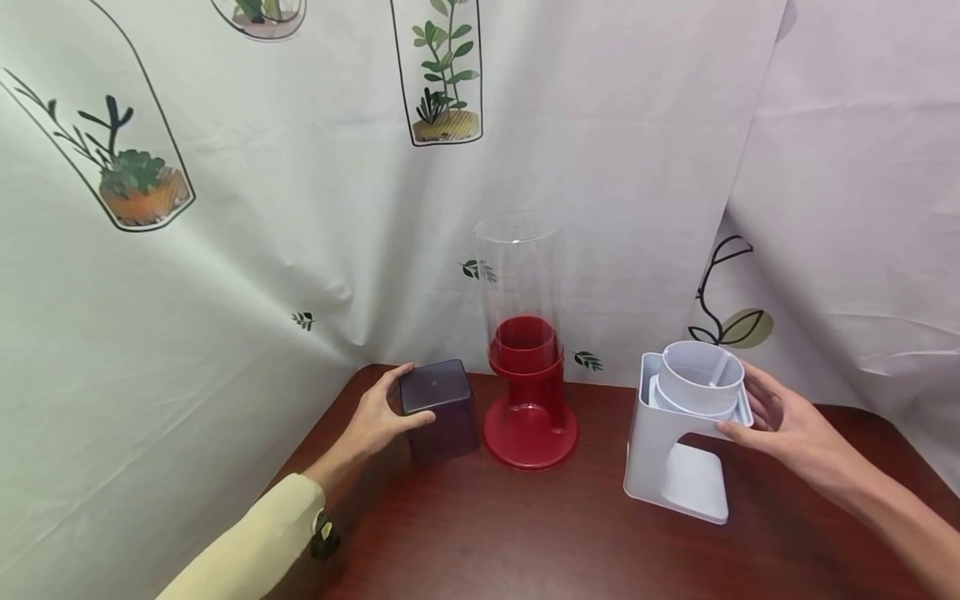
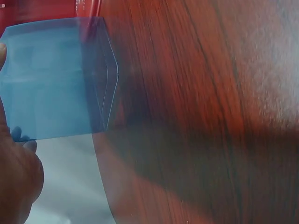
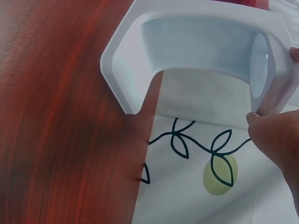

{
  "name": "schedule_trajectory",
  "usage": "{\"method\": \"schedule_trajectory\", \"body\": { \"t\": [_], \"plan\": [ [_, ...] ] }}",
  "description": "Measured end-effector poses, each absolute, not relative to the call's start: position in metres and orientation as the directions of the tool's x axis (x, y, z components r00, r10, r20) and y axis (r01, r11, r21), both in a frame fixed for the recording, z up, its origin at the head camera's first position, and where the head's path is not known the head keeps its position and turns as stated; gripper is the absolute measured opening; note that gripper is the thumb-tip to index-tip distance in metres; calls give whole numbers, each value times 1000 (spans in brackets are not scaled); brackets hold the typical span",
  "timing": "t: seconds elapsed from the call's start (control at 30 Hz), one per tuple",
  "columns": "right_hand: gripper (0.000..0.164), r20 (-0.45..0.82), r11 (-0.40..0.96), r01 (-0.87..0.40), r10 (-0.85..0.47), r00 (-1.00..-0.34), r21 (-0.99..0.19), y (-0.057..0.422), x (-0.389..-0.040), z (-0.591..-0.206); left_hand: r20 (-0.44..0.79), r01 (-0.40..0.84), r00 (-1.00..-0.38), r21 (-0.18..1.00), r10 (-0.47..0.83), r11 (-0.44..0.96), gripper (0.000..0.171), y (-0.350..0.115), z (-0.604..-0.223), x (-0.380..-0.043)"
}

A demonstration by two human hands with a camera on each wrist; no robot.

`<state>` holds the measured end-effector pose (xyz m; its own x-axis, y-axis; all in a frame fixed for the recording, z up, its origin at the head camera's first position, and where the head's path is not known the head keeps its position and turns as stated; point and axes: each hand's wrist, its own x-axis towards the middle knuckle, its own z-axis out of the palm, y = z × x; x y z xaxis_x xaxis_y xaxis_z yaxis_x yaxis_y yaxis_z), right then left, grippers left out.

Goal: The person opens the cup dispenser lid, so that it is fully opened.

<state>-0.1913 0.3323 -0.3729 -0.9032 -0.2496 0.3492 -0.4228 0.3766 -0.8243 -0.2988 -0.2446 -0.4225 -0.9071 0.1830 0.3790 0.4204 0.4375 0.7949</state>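
My left hand (image 1: pixel 375 421) grips the top of a dark, see-through square container (image 1: pixel 438 417), thumb on the near side and fingers on the far side. The container looks blue in the left wrist view (image 2: pixel 51 79), its closed face up in the head view. My right hand (image 1: pixel 787 425) holds the upper rim of a white dispenser stand (image 1: pixel 647 454), with a round white collar (image 1: pixel 693 375) at its top. In the right wrist view, the thumb (image 3: pixel 271 135) presses on the stand's edge. Whether either piece touches the table cannot be told.
Between the hands stands a red round-footed dispenser stand (image 1: pixel 530 454) with a tall clear cylinder (image 1: pixel 519 283) on top. Everything is over a dark red-brown wooden table (image 1: pixel 525 533). A white cloth (image 1: pixel 622 167) with plant prints hangs behind the table and at its sides.
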Motion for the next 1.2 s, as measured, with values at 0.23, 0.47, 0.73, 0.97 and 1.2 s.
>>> {"method": "schedule_trajectory", "body": {
  "t": [0.23, 0.47, 0.73, 0.97, 1.2],
  "plan": [
    [88, 322, 384, -397, -246, -914, -834, 325, -201, -369, 358, 406, -914, 776, 193, 482, 97, -250, -422, -306],
    [90, 314, 378, -393, -255, -915, -838, 318, -209, -364, 315, 379, -926, 772, 210, 510, 101, -254, -418, -314],
    [93, 291, 352, -380, -280, -915, -855, 309, -222, -360, 299, 370, -929, 756, 219, 539, 103, -259, -415, -319],
    [95, 276, 314, -366, -295, -915, -876, 301, -231, -355, 269, 357, -934, 756, 236, 549, 103, -263, -410, -321],
    [96, 257, 330, -345, -281, -924, -879, 295, -239, -353, 269, 365, -930, 752, 251, 548, 101, -266, -410, -325]
  ]
}}
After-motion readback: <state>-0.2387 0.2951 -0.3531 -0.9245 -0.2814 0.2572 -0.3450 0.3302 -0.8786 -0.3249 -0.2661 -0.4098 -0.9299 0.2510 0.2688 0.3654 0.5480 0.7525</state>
